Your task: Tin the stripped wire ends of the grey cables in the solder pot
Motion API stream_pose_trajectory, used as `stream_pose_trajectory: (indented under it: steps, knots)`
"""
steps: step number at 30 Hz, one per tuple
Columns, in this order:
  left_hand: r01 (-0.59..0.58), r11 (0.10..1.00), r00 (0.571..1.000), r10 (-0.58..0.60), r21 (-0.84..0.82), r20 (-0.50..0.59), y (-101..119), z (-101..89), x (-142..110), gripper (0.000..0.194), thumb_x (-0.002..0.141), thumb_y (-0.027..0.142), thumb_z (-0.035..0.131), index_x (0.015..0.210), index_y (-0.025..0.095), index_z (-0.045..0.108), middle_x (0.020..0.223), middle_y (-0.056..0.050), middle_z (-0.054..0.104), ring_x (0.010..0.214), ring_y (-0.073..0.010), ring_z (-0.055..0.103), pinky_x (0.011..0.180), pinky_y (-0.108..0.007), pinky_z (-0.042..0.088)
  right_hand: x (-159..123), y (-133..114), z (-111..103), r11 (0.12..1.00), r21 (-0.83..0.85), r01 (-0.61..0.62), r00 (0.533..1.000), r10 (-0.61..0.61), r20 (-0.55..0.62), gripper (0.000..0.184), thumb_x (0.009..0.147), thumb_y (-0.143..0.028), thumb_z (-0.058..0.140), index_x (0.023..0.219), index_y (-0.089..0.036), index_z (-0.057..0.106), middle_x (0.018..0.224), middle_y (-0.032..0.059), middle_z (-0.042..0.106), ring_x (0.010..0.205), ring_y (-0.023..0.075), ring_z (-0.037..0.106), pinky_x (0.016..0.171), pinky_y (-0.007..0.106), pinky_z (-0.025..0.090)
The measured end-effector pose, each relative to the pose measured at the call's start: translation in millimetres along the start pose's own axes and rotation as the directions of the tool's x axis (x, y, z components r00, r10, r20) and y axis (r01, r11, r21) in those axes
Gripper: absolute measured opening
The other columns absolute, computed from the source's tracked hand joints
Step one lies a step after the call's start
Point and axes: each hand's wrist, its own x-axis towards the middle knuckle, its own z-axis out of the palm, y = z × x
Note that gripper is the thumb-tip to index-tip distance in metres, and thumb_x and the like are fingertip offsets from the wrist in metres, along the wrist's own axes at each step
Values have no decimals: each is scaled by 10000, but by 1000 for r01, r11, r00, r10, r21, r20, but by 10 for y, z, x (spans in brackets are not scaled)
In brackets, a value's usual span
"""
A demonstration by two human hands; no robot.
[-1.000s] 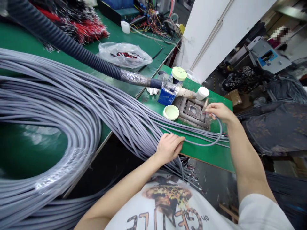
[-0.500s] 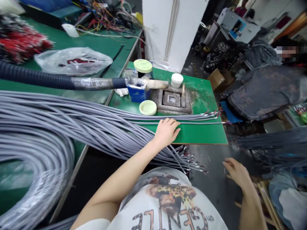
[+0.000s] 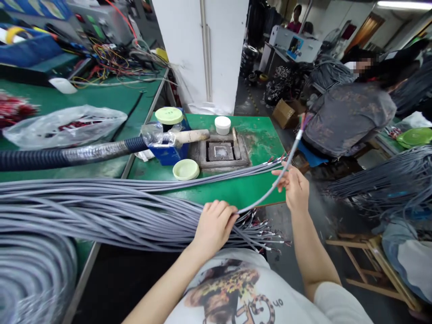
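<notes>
A thick bundle of grey sheathed cables (image 3: 101, 216) lies across the green workbench, with stripped ends fanning out past its edge. My left hand (image 3: 214, 227) is curled over the bundle and grips it. One grey cable (image 3: 270, 191) rises out of the bundle, and my right hand (image 3: 293, 186) pinches it between the fingers. The cable's stripped end (image 3: 301, 123) sticks up beyond that hand, above a green board (image 3: 259, 135). A square metal pot (image 3: 220, 151) is set into the board, behind and to the left of my right hand.
A white jar (image 3: 222, 125), a pale green lid (image 3: 186, 169) and a blue box (image 3: 165, 153) stand on the board. A black corrugated hose (image 3: 67, 157) ends in a wooden handle. A seated person (image 3: 347, 117) and more grey cables (image 3: 381, 189) are at right.
My right hand has risen from beside the board and now holds a single cable up. My left hand has moved onto the bundle's near end. The view has swung left.
</notes>
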Motion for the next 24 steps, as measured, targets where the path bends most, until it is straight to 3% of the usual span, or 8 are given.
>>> stream_pose_trajectory:
  steps: [3, 6, 9, 13, 17, 20, 22, 24]
  knots:
    - [25, 993, 997, -16, -113, 80, -15, 25, -227, 141, 928, 262, 502, 945, 188, 620, 882, -57, 639, 811, -193, 523, 727, -339, 343, -80, -243, 167, 989, -133, 67, 965, -30, 260, 306, 943, -410, 444, 946, -180, 646, 659, 7, 650, 454, 85, 510, 418, 209, 372]
    - [96, 949, 990, -59, -300, 131, -46, -26, -296, 165, 905, 302, 547, 985, 194, 643, 923, -66, 661, 870, -203, 548, 787, -350, 377, -280, -319, 393, 960, -223, 171, 866, -39, 499, 272, 952, -357, 440, 862, -184, 629, 569, -31, 566, 449, 78, 466, 459, 212, 370]
    - [251, 739, 964, -252, -626, 89, -80, -168, -271, 241, 865, 364, 606, 1006, 178, 668, 912, -71, 677, 872, -195, 589, 822, -337, 430, -446, -267, 552, 897, -300, 325, 737, -42, 674, 215, 949, -303, 449, 862, -183, 605, 583, -35, 558, 512, 86, 503, 535, 218, 380]
    - [279, 309, 775, -632, -909, 23, -161, -322, -212, 329, 790, 447, 673, 927, 150, 709, 782, -52, 682, 735, -164, 614, 733, -287, 471, -579, -161, 642, 834, -327, 445, 612, -16, 791, 181, 943, -263, 459, 857, -180, 595, 620, -29, 575, 556, 87, 530, 568, 219, 363]
    - [205, 188, 685, -728, -961, 4, -222, -347, -198, 308, 715, 443, 744, 815, 152, 737, 712, -26, 672, 648, -124, 575, 663, -245, 453, -683, -107, 693, 841, -311, 442, 525, 38, 850, 204, 935, -264, 470, 815, -177, 610, 625, -21, 584, 571, 92, 539, 579, 218, 358]
    - [212, 219, 772, -635, -952, 25, -209, -305, -213, 262, 737, 408, 736, 786, 151, 752, 753, -49, 686, 695, -136, 586, 701, -257, 462, -725, -87, 763, 900, -306, 310, 493, 122, 861, 197, 927, -289, 475, 816, -178, 593, 581, -35, 569, 513, 89, 506, 533, 214, 350]
    - [212, 253, 853, -520, -944, 52, -188, -256, -224, 241, 749, 384, 733, 791, 148, 758, 794, -71, 693, 733, -149, 599, 735, -273, 472, -731, -78, 815, 923, -298, 243, 526, 132, 840, 200, 921, -298, 477, 783, -180, 562, 570, -38, 563, 500, 88, 497, 522, 210, 353]
    - [192, 236, 881, -468, -953, 61, -178, -203, -227, 221, 737, 363, 748, 802, 151, 757, 828, -77, 692, 725, -146, 601, 728, -278, 479, -726, -75, 847, 926, -285, 247, 573, 97, 814, 239, 928, -299, 457, 731, -186, 530, 551, -40, 532, 498, 88, 485, 529, 211, 356]
